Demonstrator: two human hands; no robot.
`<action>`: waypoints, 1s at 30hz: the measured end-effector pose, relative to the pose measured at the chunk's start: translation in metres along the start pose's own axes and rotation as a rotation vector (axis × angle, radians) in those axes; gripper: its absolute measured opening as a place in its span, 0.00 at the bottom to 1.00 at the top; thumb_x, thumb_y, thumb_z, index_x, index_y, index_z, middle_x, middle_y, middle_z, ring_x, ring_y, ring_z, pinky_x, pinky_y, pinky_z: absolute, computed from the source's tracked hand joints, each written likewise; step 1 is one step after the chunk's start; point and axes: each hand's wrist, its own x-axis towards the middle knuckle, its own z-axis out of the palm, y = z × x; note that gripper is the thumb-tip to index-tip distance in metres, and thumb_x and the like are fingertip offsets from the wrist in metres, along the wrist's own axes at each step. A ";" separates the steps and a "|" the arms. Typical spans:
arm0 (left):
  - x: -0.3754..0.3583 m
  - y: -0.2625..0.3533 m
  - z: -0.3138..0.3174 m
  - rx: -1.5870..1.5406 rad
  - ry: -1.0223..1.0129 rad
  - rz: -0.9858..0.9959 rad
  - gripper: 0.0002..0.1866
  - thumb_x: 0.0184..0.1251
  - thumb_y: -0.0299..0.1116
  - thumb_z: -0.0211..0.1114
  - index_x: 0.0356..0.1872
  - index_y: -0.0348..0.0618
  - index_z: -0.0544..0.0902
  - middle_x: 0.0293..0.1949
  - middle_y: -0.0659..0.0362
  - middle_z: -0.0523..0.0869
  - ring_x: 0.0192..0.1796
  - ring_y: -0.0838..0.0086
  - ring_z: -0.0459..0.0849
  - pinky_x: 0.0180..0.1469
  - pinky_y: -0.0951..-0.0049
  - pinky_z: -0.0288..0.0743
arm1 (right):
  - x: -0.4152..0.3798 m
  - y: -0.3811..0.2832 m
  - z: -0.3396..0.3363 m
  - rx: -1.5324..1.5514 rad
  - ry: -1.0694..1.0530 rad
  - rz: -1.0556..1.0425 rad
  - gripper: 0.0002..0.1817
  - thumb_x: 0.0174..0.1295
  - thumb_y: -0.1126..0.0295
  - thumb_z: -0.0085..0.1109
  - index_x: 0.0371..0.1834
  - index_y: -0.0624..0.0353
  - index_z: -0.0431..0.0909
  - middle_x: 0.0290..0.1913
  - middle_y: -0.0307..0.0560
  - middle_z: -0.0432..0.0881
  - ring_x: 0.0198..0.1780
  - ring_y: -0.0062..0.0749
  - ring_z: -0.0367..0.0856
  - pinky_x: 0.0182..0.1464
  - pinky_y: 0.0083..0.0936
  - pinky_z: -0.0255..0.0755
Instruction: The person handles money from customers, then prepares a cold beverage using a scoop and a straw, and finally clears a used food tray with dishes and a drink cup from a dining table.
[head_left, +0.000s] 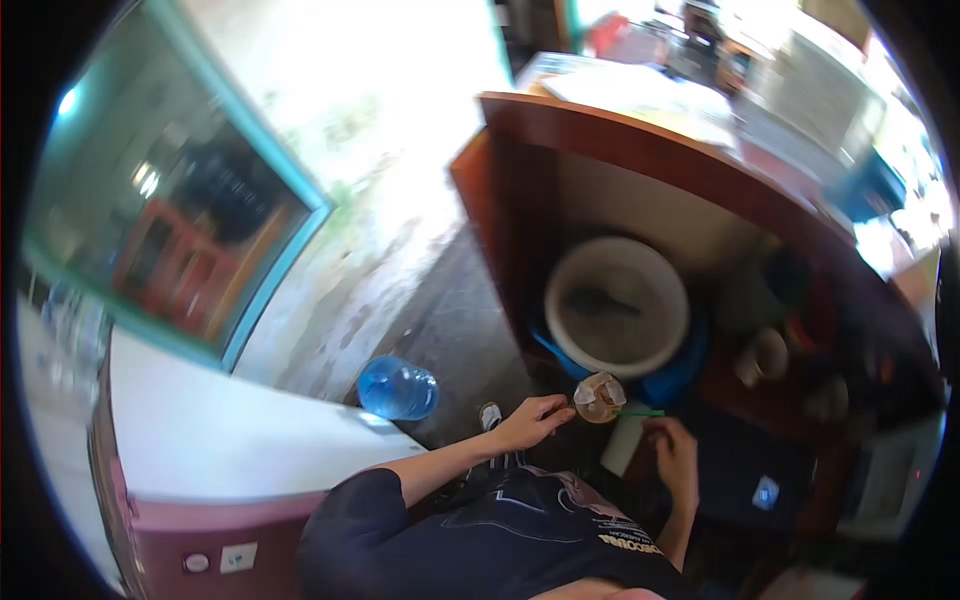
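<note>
As the left hand (535, 422) grips a cup (598, 400), the right hand (676, 455) curls, perhaps touching a straw (640, 412).

The dark shirt (430, 550) has short sleeves (355, 510), thin white lines and yellowish letters (630, 543). One shoe (489, 416) looks partly white.

With the clear round cup (600, 394) as our clock's centre, our bare left hand (532, 424) holds it from 8 o'clock; our bare right hand (674, 455) is at 4, near the outer end of the thin green straw (642, 412) jutting toward 3. At 12 we have the round whitish basin (652, 354), a blue tub (682, 370) along its near side, the brown wooden counter (620, 132) beyond; at 9, the translucent blue bottle (396, 388).
</note>
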 end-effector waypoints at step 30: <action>0.150 -0.123 -0.538 -0.293 0.657 -0.200 0.12 0.68 0.38 0.58 0.32 0.37 0.79 0.21 0.66 0.74 0.23 0.84 0.71 0.25 0.79 0.64 | 0.445 -0.144 0.381 -0.064 -0.107 -0.078 0.10 0.55 0.82 0.47 0.33 0.65 0.79 0.29 0.52 0.81 0.32 0.37 0.82 0.35 0.29 0.72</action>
